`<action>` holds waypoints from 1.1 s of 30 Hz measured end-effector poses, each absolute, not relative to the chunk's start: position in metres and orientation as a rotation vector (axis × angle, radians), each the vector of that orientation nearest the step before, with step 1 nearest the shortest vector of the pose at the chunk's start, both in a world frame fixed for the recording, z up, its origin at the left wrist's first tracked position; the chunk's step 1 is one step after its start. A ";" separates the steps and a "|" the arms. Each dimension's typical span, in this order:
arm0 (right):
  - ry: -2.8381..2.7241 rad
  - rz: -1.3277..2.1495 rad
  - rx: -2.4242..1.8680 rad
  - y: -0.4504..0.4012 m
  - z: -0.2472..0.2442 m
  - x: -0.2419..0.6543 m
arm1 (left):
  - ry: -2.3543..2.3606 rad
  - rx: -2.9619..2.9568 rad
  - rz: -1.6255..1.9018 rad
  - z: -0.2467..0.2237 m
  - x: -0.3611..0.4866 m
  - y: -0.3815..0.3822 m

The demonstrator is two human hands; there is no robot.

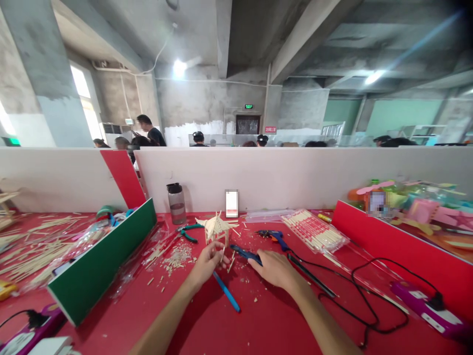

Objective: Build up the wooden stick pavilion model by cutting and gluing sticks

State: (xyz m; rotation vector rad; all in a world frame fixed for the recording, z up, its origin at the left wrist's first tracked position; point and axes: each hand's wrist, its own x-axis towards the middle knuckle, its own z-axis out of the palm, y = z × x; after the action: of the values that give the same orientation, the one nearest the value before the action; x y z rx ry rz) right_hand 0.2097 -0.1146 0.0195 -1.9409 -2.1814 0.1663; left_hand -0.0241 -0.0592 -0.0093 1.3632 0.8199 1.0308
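Your forearms (166,315) lie nearest; your left hand (210,257) pinches a stick (222,254) before the miniature pavilion (216,228), likely light, fragile, best held by its posts (226,238); your right hand (272,268) grips a dark-blue tool (245,253).

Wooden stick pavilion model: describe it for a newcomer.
On the red tabletop, find the left hand. Just beyond it stands the small, pale wooden stick pavilion model; its peaked, upright shape distinguishes it from the teal-handled pliers lying beside it.

Near the fingers (211,247): one stick model (216,227), one blue pen (226,292)
Beyond: one glue gun (276,236); outward: two power strips (424,306).
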 end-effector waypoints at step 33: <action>-1.997 0.513 -1.024 -0.101 0.040 0.105 | 0.920 1.857 1.330 0.027 -0.083 -0.031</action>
State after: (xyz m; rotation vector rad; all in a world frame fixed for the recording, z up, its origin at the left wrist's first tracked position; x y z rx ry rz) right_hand 0.1055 -0.1010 0.0399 -1.0238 -1.9969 0.5127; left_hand -0.0827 -0.0307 0.0270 1.8575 0.9204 1.3297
